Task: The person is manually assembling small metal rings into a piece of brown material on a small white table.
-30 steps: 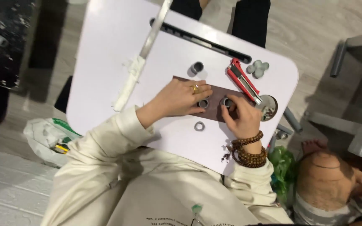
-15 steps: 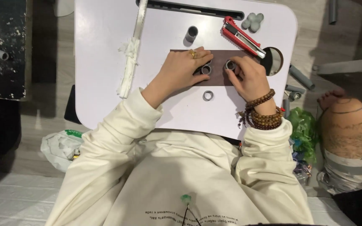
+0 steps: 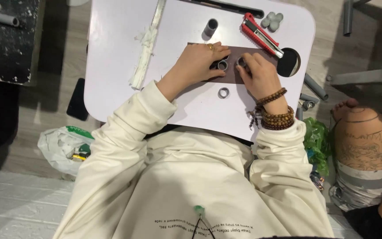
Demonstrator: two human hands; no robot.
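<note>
A brown rectangular sheet (image 3: 261, 56) lies on the white lap table (image 3: 116, 53). My left hand (image 3: 200, 64), with a gold ring, rests on the sheet, its fingertips against a short grey pipe ring (image 3: 222, 65). My right hand (image 3: 259, 74), beads on the wrist, presses down on a second grey ring (image 3: 241, 61) close beside the first. A third grey ring (image 3: 223, 93) lies loose on the table just below the sheet, between my forearms.
A red utility knife (image 3: 261, 34), a short grey pipe piece (image 3: 211, 26), several grey caps (image 3: 272, 20) and a long white strip (image 3: 147, 42) lie on the table, which has a round cup hole (image 3: 288, 63). Another person's tattooed knee (image 3: 365, 137) is at the right. Bags (image 3: 60, 146) lie on the floor.
The view has shifted, so the table sits more squarely and higher in the frame. Both hands stay on the brown sheet at the two rings, with no clear movement.
</note>
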